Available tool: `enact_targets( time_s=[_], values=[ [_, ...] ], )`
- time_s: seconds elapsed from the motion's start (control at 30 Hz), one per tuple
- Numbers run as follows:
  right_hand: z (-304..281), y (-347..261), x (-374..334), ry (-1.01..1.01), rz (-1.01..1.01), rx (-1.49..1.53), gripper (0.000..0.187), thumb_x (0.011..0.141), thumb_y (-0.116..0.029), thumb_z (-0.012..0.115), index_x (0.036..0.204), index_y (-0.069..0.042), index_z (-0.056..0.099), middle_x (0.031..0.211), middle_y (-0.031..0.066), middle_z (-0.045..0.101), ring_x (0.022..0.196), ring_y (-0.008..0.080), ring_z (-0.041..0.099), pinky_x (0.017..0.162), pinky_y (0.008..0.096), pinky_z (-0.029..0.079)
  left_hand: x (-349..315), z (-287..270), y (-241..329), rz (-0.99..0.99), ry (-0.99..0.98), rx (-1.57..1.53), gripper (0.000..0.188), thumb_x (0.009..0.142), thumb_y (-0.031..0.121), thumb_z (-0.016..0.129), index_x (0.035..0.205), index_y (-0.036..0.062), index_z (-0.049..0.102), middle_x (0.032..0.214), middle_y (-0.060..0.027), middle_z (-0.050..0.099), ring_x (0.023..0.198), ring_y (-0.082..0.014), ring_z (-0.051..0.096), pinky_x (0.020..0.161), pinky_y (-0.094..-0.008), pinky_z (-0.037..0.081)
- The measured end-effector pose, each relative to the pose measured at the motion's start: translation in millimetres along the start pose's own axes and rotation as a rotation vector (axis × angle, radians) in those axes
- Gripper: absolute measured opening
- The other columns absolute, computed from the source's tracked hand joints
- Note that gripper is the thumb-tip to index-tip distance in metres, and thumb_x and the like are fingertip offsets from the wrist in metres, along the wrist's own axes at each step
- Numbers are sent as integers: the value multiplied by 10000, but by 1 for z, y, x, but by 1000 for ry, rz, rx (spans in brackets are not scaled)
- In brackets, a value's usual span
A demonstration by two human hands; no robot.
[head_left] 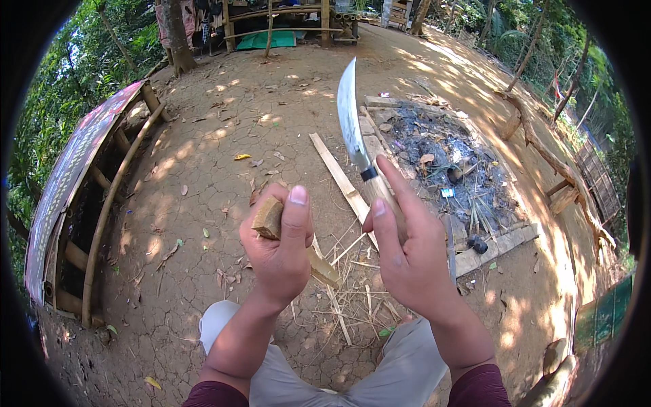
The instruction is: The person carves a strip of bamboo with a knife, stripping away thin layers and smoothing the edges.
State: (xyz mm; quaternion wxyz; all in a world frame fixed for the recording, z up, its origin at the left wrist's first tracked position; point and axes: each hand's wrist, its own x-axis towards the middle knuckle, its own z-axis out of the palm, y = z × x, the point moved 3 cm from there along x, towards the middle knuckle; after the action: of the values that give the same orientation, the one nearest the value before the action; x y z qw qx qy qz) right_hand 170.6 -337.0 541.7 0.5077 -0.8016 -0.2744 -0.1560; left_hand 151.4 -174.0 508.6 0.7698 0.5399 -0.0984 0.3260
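My left hand (279, 247) is closed around a short, thick yellow-brown piece (269, 218) that looks like split bamboo. Its lower end comes out below my fingers, on the right side of the fist. In my right hand (413, 254) is a knife (351, 119) with a curved, bright blade pointing up, a black collar and a pale handle. My right forefinger stretches along the handle, and the blade is apart from the held piece. A long, pale split strip (336, 173) lies on the ground beyond and between my hands. Thin shavings (349, 292) are scattered below them.
A fire pit (447, 163) of ash and charred bits, edged with bricks (498, 251), lies to the right. Left stands a low bamboo bench (112, 210) with a patterned cover (68, 183). A crooked wooden rail (553, 159) runs along the far right. Cracked earth (196, 224) surrounds my knees.
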Motion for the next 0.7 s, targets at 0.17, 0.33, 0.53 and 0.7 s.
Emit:
enact_targets(
  time_s=[0.17,0.33,0.53,0.7],
  values=[
    [4,14,-38,-175,220,51,517,1007,-132,547,1487,3,411,878,198,688,751,286,697,712,378,530,7,-8,-2,-13,39,62,324,1038,175,572,741,81,482,586,45,450,507,-25,393,452,-235,301],
    [27,32,-73,-382,48,-289,450,965,-92,612,1410,-57,547,827,126,664,621,246,643,574,356,522,6,-17,-2,-6,43,41,331,1038,171,570,734,81,474,585,47,444,515,-23,396,458,-235,305],
    [47,34,-110,-286,-169,-603,489,934,-188,661,1409,-109,577,732,79,586,456,201,573,394,345,445,0,-17,0,4,35,63,335,1040,154,555,728,75,464,584,42,447,519,-23,385,457,-238,298],
    [55,51,-121,-512,-9,-797,466,955,-231,617,1402,-104,582,710,84,602,460,200,595,410,351,462,-8,-11,1,-25,44,-41,324,1032,136,565,731,60,472,583,47,448,531,-14,366,463,-237,287]
  ],
)
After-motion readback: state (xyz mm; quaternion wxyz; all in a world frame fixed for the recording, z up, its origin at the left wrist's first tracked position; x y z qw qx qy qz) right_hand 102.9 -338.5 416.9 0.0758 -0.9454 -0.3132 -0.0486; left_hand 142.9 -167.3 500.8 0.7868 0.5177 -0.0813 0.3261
